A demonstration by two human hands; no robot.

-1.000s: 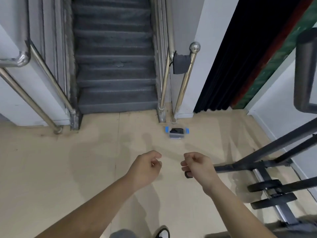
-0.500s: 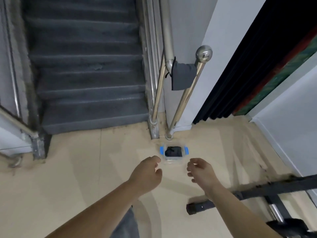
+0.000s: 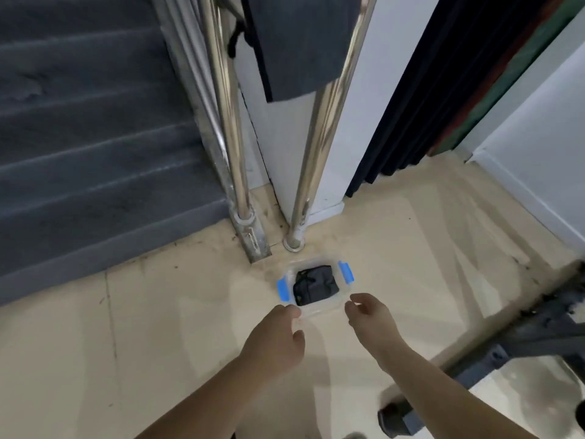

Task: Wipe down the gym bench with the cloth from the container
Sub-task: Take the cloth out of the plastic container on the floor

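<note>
Currently the clear container [image 3: 316, 313] sits on the floor just in front of the railing post [image 3: 319, 153], with the dark cloth [image 3: 315, 286] folded inside it. From the left hand [image 3: 275, 340] it lies at 1 o'clock; from the right hand [image 3: 370, 318], at 11 o'clock. Both hands hold nothing, fingers loose and apart. The left fingertips reach the near-left corner, contact not resolvable; the right ones hover just beside the near-right corner. Blue clips [image 3: 282, 293] mark the container's axis, 8 to 2 o'clock. Neither hand is clearly nearer, so a two-handed approach is the likely reading. Lid presence unconfirmed.
</note>
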